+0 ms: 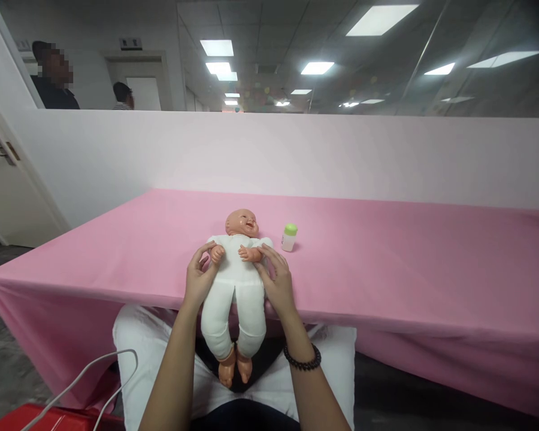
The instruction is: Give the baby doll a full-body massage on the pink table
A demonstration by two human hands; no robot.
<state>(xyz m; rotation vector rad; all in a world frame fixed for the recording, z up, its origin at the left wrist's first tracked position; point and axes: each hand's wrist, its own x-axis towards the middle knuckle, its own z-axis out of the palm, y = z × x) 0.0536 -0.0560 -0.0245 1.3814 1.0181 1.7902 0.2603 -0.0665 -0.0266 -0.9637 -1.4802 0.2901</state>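
Note:
A baby doll (235, 260) in a white cloth suit lies face up on the pink table, its head away from me. Its legs hang over the near edge toward my lap. My left hand (200, 276) grips the doll's arm on the left, thumb and fingers around it near the small hand. On the other side, my right hand (276, 278) holds the doll's other arm by the wrist and sleeve. Just right of the doll's shoulder stands a small translucent bottle (288, 242) with a light green cap, upright and touched by neither hand.
Pink cloth covers the table (408, 263), which reaches far to the right. Behind it rises a white partition (296, 152) with glass above. Two people show behind the glass at left. A white cable (87, 366) runs over a red object (36, 417) at lower left.

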